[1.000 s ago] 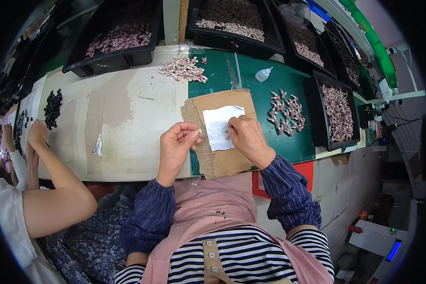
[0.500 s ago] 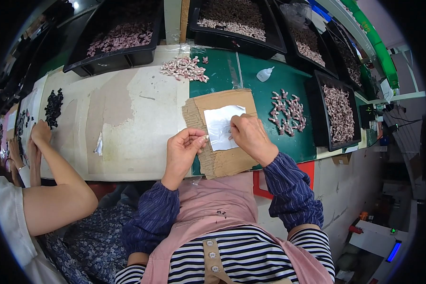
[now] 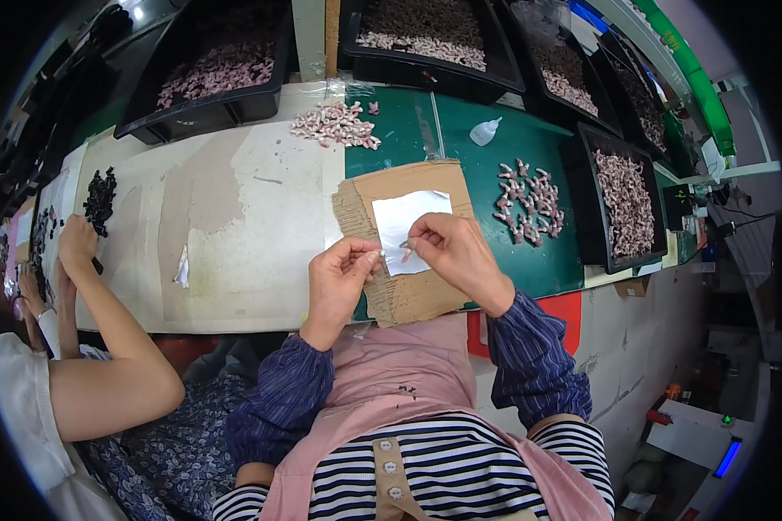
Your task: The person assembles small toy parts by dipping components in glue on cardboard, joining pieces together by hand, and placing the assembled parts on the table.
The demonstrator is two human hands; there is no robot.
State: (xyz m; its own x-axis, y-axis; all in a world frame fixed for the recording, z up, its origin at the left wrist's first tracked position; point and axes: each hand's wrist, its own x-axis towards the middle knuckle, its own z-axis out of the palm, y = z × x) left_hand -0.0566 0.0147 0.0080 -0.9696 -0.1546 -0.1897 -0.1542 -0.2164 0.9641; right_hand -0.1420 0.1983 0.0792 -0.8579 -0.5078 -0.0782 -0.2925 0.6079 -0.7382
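My left hand (image 3: 337,276) pinches a small whitish piece (image 3: 381,253) between thumb and fingertips, at the left edge of a white sheet (image 3: 401,211). Over that sheet, my right hand (image 3: 457,253) is closed in a pinch on a small pinkish piece (image 3: 406,254), whose exact kind is too small to tell. The two pinches are close together but apart. Under the sheet lies a worn piece of brown cardboard (image 3: 430,289). To the right, small pink-and-white figure-like pieces (image 3: 528,204) are spread on the green mat; a heap of pink-white pieces (image 3: 334,124) lies farther left.
A small white squeeze bottle (image 3: 485,131) lies beyond the cardboard. Black bins (image 3: 595,252) of similar pieces stand along the back and right. At left, a co-worker's hand (image 3: 78,245) is near a pile of black pieces (image 3: 101,200).
My right hand has drawn left and slightly down toward my left hand, and a pinkish piece now shows at its fingertips. My left hand has hardly moved.
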